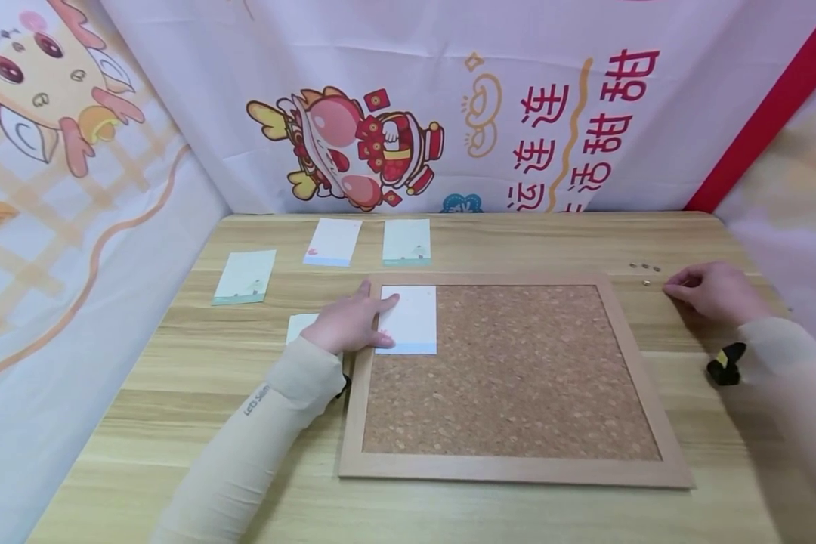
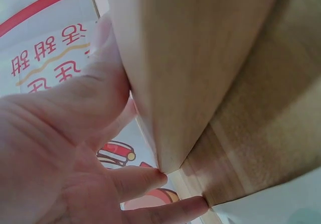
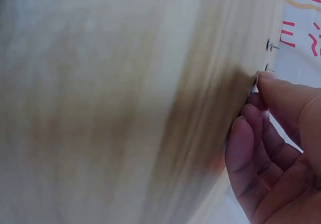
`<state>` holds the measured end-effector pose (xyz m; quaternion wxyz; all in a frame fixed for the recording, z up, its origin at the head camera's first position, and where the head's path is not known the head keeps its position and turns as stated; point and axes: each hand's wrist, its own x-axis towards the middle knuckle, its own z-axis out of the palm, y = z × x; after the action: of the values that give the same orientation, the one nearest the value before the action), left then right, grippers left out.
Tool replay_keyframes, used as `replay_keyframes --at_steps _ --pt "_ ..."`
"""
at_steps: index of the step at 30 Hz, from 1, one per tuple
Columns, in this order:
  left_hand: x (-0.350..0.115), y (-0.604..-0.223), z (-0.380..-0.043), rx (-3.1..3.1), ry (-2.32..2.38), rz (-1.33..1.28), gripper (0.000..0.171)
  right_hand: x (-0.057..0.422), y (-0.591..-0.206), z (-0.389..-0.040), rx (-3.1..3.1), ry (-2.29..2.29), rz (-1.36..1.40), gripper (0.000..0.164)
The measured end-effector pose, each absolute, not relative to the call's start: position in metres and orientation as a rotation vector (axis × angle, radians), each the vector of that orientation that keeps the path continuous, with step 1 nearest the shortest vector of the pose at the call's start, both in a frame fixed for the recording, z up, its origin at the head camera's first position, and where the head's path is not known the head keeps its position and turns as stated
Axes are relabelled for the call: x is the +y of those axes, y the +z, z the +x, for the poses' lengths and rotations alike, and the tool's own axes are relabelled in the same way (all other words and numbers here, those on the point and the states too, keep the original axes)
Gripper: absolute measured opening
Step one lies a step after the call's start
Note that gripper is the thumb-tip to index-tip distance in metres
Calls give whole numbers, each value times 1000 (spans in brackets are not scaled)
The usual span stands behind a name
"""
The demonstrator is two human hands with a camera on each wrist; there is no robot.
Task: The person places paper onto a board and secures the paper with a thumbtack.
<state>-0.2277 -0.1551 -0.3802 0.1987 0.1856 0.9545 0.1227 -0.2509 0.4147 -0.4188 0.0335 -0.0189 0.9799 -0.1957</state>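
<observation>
My left hand (image 1: pixel 345 321) reaches over the left rail of a wood-framed cork board (image 1: pixel 517 378). Its thumb and a finger press on a white note card (image 1: pixel 415 321) in the board's upper left corner. Other fingers stretch along the frame's outer side (image 2: pixel 160 83) in the left wrist view. On the table right of the board, my right hand (image 1: pixel 717 291) pinches with thumb and forefinger at the tabletop, where a small dark glint of a thumbtack shows, mostly hidden by the fingertips. Several loose thumbtacks (image 1: pixel 645 266) lie just beyond it, points up in the right wrist view.
Note cards lie left of and behind the board: a green one (image 1: pixel 245 277), a white one (image 1: pixel 333 242) and another green one (image 1: pixel 406 242). One more card (image 1: pixel 301 327) is partly covered by my left hand. A printed cloth (image 1: pixel 489 45) hangs behind the table (image 1: pixel 177 378).
</observation>
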Motion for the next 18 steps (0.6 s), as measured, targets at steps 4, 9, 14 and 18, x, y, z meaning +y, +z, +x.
replay_keyframes --at_steps 4,9,14,18 --pt "-154 -378 -228 2671 309 521 81 417 -418 -250 2980 -638 -7 35" --pt "-151 -376 -227 2678 291 519 82 421 -416 -246 2971 -664 51 39" --pt "-151 -375 -225 2680 299 510 81 423 -414 -243 2976 -652 89 42" --pt "-152 -376 -223 2679 313 494 81 423 -413 -239 3002 -623 95 45"
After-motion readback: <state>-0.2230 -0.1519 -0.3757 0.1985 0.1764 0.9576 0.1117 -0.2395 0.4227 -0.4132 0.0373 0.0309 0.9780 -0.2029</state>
